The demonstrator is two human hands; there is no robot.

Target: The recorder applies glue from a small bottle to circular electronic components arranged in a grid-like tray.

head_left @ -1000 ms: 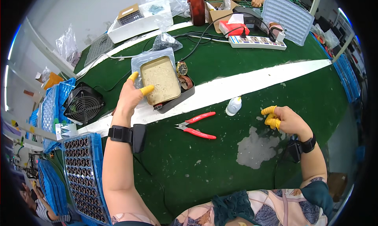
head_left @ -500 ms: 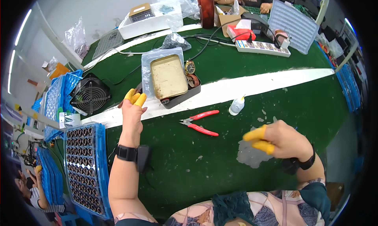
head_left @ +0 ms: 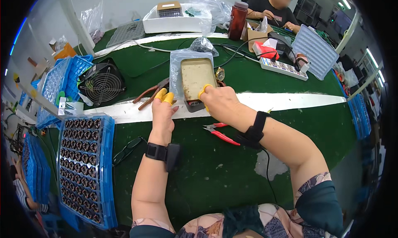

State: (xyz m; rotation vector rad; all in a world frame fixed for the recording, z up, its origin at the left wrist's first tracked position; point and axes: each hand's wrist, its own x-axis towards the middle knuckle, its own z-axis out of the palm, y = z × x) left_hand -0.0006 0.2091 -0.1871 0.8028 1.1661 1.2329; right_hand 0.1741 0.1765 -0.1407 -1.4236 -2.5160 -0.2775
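A shallow cream metal tray (head_left: pixel 194 74) rests on top of a dark box (head_left: pixel 195 107), with clear plastic wrap (head_left: pixel 176 72) along its left. My right hand (head_left: pixel 226 103), with yellow finger covers, closes on the tray's lower right edge. At the box's lower left is my left hand (head_left: pixel 162 113), its covered fingers stretched out and holding nothing. Brown-handled pliers (head_left: pixel 151 93) lie just beyond those fingers. Red-handled cutters (head_left: pixel 224 136) are partly under my right forearm. A gold watch (head_left: pixel 220 74) sits by the tray's right side.
At left stand a tray of small dark parts (head_left: pixel 81 167) on blue trays, black glasses (head_left: pixel 128 150) and a fan (head_left: pixel 101 82). Farther back are a power strip (head_left: pixel 284 69), a red bottle (head_left: pixel 238 20), a white foam box (head_left: pixel 176 24) and a seated person (head_left: pixel 269 12).
My right hand has swung from the right side of the mat to the tray's edge. Its forearm now covers most of the small white bottle. My left hand stays beside the box, and the view has shifted.
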